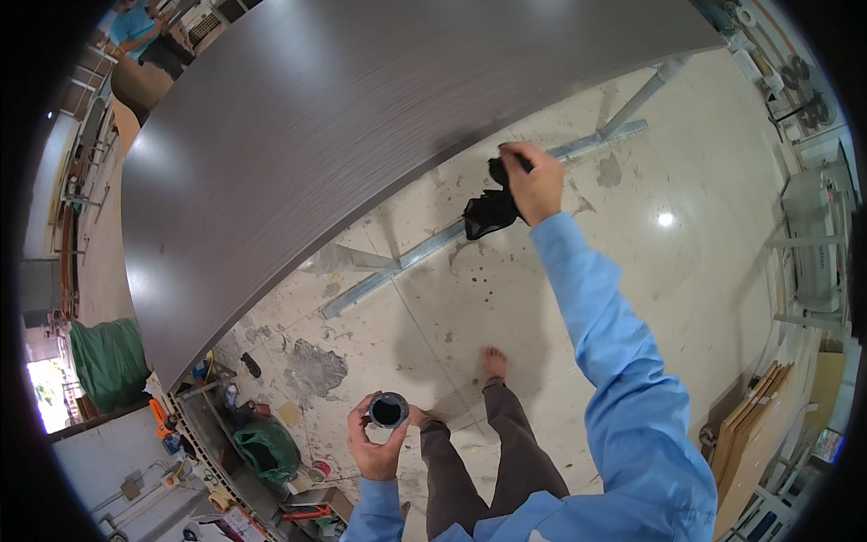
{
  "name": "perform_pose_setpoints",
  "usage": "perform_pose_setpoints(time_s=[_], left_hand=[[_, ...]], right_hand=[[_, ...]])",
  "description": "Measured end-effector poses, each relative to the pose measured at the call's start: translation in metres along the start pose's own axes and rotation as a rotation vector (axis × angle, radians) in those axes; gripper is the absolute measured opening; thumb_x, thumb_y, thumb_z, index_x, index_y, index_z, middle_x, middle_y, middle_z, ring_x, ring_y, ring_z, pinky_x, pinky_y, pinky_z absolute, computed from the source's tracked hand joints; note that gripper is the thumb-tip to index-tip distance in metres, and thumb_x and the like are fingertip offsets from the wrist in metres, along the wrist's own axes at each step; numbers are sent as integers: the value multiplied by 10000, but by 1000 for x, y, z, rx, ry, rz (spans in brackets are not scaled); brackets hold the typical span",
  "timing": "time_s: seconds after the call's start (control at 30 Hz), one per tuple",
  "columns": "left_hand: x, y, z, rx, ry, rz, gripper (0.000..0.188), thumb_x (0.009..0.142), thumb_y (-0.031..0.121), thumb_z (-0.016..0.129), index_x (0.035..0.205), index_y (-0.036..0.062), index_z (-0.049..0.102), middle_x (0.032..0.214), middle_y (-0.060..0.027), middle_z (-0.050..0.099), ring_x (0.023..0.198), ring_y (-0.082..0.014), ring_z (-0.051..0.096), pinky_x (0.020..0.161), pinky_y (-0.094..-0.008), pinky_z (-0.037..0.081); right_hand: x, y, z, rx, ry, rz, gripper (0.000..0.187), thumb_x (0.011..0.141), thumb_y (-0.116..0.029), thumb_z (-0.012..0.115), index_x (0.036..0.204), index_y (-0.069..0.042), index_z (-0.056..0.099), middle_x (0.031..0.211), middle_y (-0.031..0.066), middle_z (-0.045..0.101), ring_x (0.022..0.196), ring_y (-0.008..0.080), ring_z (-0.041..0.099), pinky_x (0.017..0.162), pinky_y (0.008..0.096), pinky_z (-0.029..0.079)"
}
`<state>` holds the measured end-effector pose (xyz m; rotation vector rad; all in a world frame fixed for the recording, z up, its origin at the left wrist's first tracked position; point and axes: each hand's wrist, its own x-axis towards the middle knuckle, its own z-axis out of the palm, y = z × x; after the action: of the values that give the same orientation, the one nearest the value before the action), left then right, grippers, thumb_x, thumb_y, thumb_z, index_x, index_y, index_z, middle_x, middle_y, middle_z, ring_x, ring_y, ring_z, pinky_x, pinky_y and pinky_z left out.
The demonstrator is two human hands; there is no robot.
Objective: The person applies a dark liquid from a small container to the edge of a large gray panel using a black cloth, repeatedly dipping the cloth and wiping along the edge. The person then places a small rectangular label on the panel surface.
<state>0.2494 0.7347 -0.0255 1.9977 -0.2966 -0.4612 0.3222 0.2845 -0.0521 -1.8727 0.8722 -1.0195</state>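
Observation:
My left hand is closed around a small round container with a grey rim, held low in front of my legs. Its open top faces up, and the inside looks dark; I cannot make out what it holds. Out ahead, my right hand pinches a black cloth, thin and crumpled, which hangs down from the fingers. The cloth is close to the curved edge of a large dark grey-brown tabletop with a fine grain. Whether it touches that edge, I cannot tell.
Under the tabletop runs a metal base bar on the stained floor. Lower left stands a cluttered shelf with a green bag; a green sack lies beyond. Brown boards lean at the right. Another person is at the far left.

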Motion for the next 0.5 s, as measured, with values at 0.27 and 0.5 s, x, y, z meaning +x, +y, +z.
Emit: perform_pose_setpoints(time_s=[0.27,0.5], left_hand=[[-2,-4,-6,10,23,-21,614,742,-16,862,1284,7,573,1314,-140,640,1185,-216,629,1046,-354,488],[-2,-12,-15,-19,34,-24,629,745,-6,867,1299,-1,570,1318,-146,640,1191,-216,630,1049,-351,490]], right_hand=[[-30,-3,25,24,-135,-129,122,895,-81,750,996,-14,761,946,137,773,863,238,744,803,322,564],[-18,7,18,61,-84,32,119,888,-93,759,981,-19,760,914,137,768,833,231,729,791,325,560]])
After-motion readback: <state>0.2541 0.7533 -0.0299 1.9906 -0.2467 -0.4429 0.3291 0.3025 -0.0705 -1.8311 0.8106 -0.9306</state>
